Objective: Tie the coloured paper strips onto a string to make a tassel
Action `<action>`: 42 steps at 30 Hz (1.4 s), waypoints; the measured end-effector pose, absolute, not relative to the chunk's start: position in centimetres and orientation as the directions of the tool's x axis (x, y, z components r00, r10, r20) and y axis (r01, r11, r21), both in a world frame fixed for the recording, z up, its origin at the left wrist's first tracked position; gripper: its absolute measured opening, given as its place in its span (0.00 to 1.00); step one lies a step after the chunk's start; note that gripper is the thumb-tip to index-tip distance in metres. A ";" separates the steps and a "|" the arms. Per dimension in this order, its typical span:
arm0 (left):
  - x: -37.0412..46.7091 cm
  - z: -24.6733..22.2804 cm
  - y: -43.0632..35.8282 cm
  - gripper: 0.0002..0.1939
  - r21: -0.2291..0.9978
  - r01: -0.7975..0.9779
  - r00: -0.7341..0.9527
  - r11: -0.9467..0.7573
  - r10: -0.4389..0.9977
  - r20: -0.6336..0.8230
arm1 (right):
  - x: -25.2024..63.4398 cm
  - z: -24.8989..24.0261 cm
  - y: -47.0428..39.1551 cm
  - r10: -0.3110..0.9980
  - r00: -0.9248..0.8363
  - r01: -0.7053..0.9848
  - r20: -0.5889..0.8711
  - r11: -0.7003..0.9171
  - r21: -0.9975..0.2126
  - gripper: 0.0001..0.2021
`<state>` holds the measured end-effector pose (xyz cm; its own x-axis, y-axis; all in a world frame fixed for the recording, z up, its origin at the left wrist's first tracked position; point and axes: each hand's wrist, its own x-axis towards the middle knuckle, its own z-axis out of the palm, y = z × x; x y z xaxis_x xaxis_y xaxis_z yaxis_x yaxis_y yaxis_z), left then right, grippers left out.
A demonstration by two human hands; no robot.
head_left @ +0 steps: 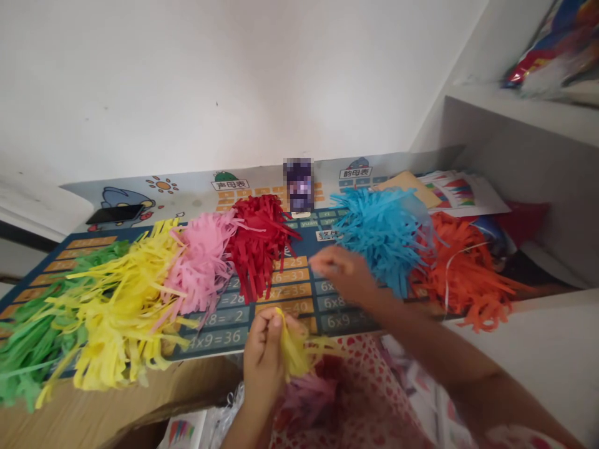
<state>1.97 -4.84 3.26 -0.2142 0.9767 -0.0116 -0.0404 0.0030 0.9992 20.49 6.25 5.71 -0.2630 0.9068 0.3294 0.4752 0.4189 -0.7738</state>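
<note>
My left hand [266, 344], at the table's front edge, pinches the top of a yellow tissue-paper tassel [294, 352] between thumb and fingers. Its strips hang down and fan out to the right. Below it, over my lap, are pink tissue strips [309, 396] and dark red ones; whether they join the yellow tassel I cannot tell. My right hand [344, 268] is raised above the mat, left of a blue tassel pile [381, 234]. Its fingers are curled together and slightly blurred; anything between them is hidden.
Across the printed mat [213, 337] lie tassel piles: green [51, 337], yellow [126, 312], pink [201, 262], red [259, 240] and orange [461, 268]. A dark phone [115, 214] lies at back left. A pixelated object [299, 185] stands against the wall. Printed papers [461, 193] lie at right beneath a shelf [524, 109].
</note>
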 end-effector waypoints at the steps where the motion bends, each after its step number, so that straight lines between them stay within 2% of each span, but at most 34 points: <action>1: 2.0 3.2 -4.7 0.15 0.982 -0.181 -0.198 0.047 0.977 -0.083 | 21.9 6.0 9.0 0.931 -0.227 0.635 0.285 0.364 -0.681 0.11; 3: 2.0 3.0 -4.6 0.16 0.938 -0.337 -0.171 0.084 0.974 -0.148 | 24.5 6.2 14.2 0.968 -0.214 0.880 0.129 0.248 -0.405 0.13; 5: 2.0 2.6 -4.6 0.17 0.924 -0.366 -0.153 0.106 0.973 -0.172 | 26.3 5.7 17.8 0.968 -0.246 0.913 0.051 0.250 -0.322 0.11; 8: 1.9 2.0 -4.7 0.19 0.927 -0.340 -0.105 0.160 0.973 -0.206 | 27.3 4.3 19.9 0.947 -0.320 0.909 0.011 0.310 -0.277 0.09; 12: 1.7 1.5 -4.7 0.19 0.948 -0.266 -0.077 0.176 0.976 -0.203 | 27.4 2.4 20.1 0.955 -0.295 0.932 0.015 0.291 -0.217 0.15; 17: 2.0 1.5 -4.6 0.20 0.964 -0.180 -0.027 0.195 0.979 -0.203 | 27.0 1.5 21.2 0.951 -0.307 0.941 -0.041 0.297 -0.166 0.15; 26: 2.2 1.8 -4.9 0.22 0.970 -0.132 -0.012 0.204 0.978 -0.207 | 24.1 2.2 22.2 0.960 -0.202 0.978 -0.196 0.208 0.012 0.15; 31: 2.3 1.9 -5.3 0.22 0.978 -0.077 0.008 0.195 0.981 -0.195 | 23.2 2.7 21.1 0.945 -0.220 0.973 -0.240 0.230 0.017 0.14; 35: 2.6 1.8 -5.7 0.21 0.982 -0.074 0.032 0.172 0.985 -0.170 | 23.0 3.5 20.5 0.957 -0.194 0.981 -0.215 0.191 -0.031 0.14; 38: 2.6 1.8 -5.8 0.21 0.984 -0.068 0.023 0.164 0.986 -0.163 | 23.2 4.9 19.4 0.966 -0.221 0.970 -0.136 0.204 -0.131 0.10; 40: 2.6 1.7 -5.6 0.21 0.984 -0.073 0.009 0.164 0.986 -0.164 | 23.2 5.8 17.3 0.960 -0.274 0.945 -0.056 0.258 -0.202 0.12; 42: 2.6 1.7 -5.2 0.21 0.986 -0.077 -0.018 0.147 0.989 -0.149 | 22.9 6.4 13.8 0.944 -0.328 0.891 0.023 0.317 -0.324 0.13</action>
